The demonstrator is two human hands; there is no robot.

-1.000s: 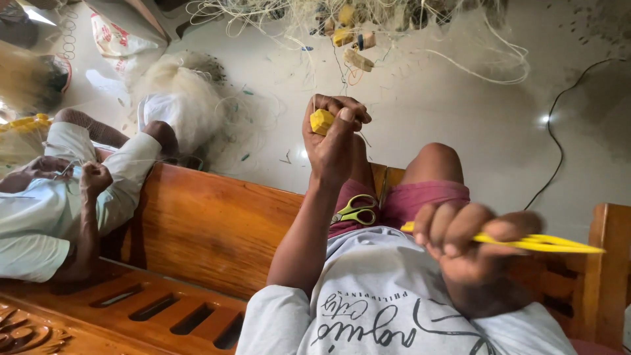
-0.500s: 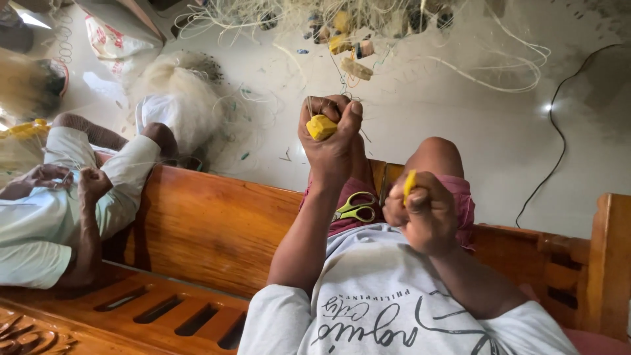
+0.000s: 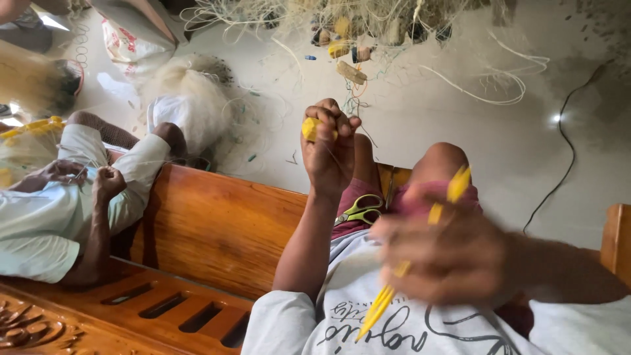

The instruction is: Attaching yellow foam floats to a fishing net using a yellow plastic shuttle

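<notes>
Yellow float (image 3: 310, 128) sits clenched in the left hand (image 3: 332, 154); the blurred right hand (image 3: 447, 256) grips a yellow needle (image 3: 411, 260).

My head view comes through inverted. Pale, glossy floor (image 3: 460, 118) fills the upper frame, with a bright point of reflected light (image 3: 557, 119) at right. A thin black cable (image 3: 566, 151) curves across it. A varnished wooden bench (image 3: 217, 230) runs through the middle; its slatted, carved section (image 3: 151, 309) lies lower left, and another wooden part (image 3: 618, 240) shows at the right edge. A heap of tangled pale netting with small floats (image 3: 342, 26) lies on the floor at top. A white fluffy bundle (image 3: 190, 92) sits beside a printed bag (image 3: 128, 39). Daylight glares at upper left.
</notes>
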